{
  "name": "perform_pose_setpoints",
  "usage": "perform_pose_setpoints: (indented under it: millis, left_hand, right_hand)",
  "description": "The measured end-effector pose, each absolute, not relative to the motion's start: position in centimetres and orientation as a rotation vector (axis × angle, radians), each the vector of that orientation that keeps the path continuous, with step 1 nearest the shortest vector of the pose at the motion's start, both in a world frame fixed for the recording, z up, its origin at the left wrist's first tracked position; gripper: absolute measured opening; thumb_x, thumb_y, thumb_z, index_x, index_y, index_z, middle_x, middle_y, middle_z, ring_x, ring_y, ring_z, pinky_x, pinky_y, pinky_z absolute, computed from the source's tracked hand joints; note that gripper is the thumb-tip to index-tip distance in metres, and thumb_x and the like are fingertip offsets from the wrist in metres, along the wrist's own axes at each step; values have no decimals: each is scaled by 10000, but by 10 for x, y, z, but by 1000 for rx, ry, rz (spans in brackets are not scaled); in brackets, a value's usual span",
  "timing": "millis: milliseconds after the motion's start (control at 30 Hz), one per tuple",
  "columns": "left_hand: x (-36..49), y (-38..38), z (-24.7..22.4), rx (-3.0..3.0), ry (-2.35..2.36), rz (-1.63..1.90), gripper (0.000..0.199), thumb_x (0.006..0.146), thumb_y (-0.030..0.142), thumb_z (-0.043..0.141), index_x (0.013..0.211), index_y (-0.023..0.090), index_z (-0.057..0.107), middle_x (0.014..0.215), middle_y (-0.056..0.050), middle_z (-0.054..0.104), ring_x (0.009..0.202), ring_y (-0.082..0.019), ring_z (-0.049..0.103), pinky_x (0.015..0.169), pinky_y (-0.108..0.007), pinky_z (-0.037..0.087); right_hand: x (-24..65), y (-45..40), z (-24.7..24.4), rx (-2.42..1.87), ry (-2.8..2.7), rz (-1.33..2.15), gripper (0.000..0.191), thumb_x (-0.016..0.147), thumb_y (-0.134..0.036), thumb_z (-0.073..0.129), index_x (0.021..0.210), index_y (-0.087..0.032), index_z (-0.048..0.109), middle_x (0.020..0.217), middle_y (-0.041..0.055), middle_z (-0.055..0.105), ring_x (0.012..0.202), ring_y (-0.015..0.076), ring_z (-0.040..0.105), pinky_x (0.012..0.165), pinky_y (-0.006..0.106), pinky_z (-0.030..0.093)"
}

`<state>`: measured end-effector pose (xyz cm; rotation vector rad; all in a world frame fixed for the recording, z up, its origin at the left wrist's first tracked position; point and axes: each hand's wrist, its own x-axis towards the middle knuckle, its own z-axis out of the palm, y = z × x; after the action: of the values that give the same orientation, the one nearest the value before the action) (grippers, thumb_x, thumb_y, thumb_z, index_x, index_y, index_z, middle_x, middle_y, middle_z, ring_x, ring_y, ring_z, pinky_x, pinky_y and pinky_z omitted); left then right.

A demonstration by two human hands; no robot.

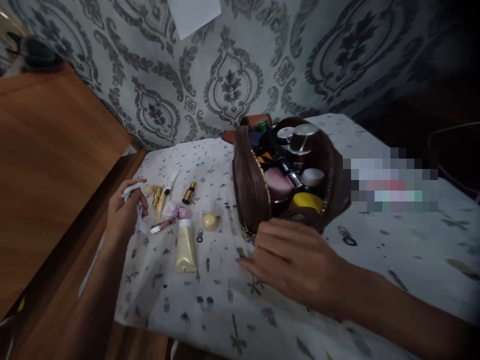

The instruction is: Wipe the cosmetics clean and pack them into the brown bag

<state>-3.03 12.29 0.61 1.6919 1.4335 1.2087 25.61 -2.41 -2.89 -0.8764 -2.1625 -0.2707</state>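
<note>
A crumpled white tissue point(133, 190) is pinched in my left hand point(125, 210), beside the small cosmetics at the table's left. My right hand point(294, 257) lies against the near side of an unzipped brown cosmetic bag point(249, 175). Its fingers are curled and the thumb sticks out to the left; whatever lies under them is hidden. Packed in the bag are a silver-capped jar point(303, 137), a black tube point(281, 155), a pink item point(277, 182) and a yellow round item point(307, 201).
Between my hands lie a cream tube point(185, 247), a round cream-coloured pot point(210, 220), a small dark bottle point(189, 193), a gold tube point(157, 196) and a lip gloss point(162, 226). A patterned cloth point(210, 310) covers the table. Wooden furniture point(56, 160) stands left; a wallpapered wall point(232, 80) rises behind.
</note>
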Motion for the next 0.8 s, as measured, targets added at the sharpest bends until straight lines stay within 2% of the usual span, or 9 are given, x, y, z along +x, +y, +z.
perform_pose_setpoints:
  millis: [167, 300, 400, 467, 533, 667, 733, 800]
  left_hand:
    - [-53, 106, -16, 1902, 1606, 728, 354, 817, 508, 563, 896, 170, 630, 543, 37, 561, 437, -126, 496, 437, -226, 369]
    - [-40, 69, -40, 2153, 1709, 281, 480, 859, 605, 501, 1093, 197, 597, 656, 5, 635, 593, -214, 616, 575, -300, 449]
    - [-23, 49, -54, 2198, 1814, 103, 597, 829, 580, 562, 1285, 204, 481, 984, -85, 726, 832, -293, 694, 695, -361, 497]
    - [-17, 43, -60, 2205, 1859, 35, 627, 834, 527, 565, 1352, 203, 423, 1203, -142, 684, 989, -335, 688, 766, -397, 507]
    - [-17, 41, -62, 2190, 1883, 22, 590, 857, 484, 531, 1359, 195, 417, 1247, -161, 668, 1050, -356, 676, 804, -429, 508]
    - [-29, 37, -60, 2180, 1721, 209, 475, 847, 458, 536, 1255, 217, 501, 1154, -110, 716, 981, -313, 705, 811, -407, 539]
    - [-34, 31, -58, 2246, 1493, 338, 480, 819, 431, 582, 1251, 231, 524, 1170, -94, 717, 1033, -300, 694, 807, -362, 559]
    - [-36, 24, -56, 2324, 1312, 371, 507, 739, 345, 666, 1231, 264, 575, 1166, -65, 727, 1047, -298, 692, 819, -332, 566]
  right_hand:
    - [227, -25, -60, -859, -2275, -101, 363, 993, -206, 487, 638, -167, 555, 616, 3, 533, 609, 149, 461, 566, 298, 353]
    - [209, -22, -76, -1009, -2331, 138, 288, 967, -245, 548, 697, -158, 597, 663, 16, 591, 655, 158, 517, 595, 294, 398]
    - [201, -20, -77, -1120, -2325, 397, 218, 956, -219, 560, 759, -145, 618, 729, 31, 621, 714, 164, 558, 646, 291, 438]
    - [199, -20, -76, -1167, -2265, 584, 178, 965, -205, 532, 835, -138, 636, 815, 49, 645, 770, 170, 590, 695, 299, 471]
    - [198, -22, -75, -1200, -2143, 752, 147, 967, -199, 513, 978, -135, 645, 923, 69, 658, 838, 176, 610, 771, 317, 499]
    - [197, -25, -77, -1226, -1810, 1046, 369, 948, -256, 534, 1298, -140, 525, 1077, 100, 648, 872, 172, 609, 877, 370, 505]
    - [196, -24, -79, -1170, -1644, 1217, 527, 910, -328, 592, 1384, -149, 444, 1127, 103, 633, 808, 152, 604, 821, 347, 515]
    - [196, -24, -80, -1053, -1488, 1386, 635, 858, -402, 651, 1396, -158, 419, 1068, 76, 634, 718, 126, 584, 690, 285, 504]
